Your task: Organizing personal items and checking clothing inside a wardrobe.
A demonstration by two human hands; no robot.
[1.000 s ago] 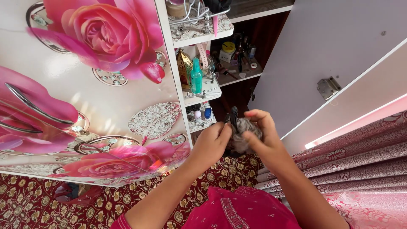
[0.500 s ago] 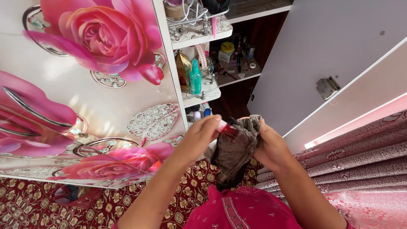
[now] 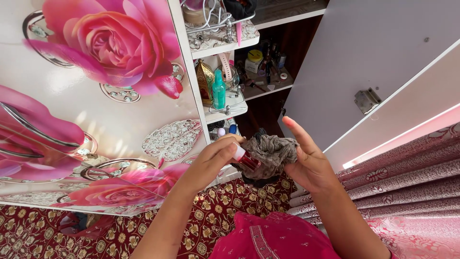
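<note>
The left hand (image 3: 213, 158) pinches a small glossy red bottle (image 3: 247, 160) against a crumpled grey-brown cloth (image 3: 270, 151), which the right hand (image 3: 309, 165) cradles loosely, forefinger extended, below the teal bottle (image 3: 219, 91) on the shelves.

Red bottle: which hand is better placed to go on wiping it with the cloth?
Right. The right hand has the grey cloth bunched against its palm, touching the red bottle. The left hand is taken up pinching the bottle by its pale cap end, so it probably serves best as the steady grip.
</note>
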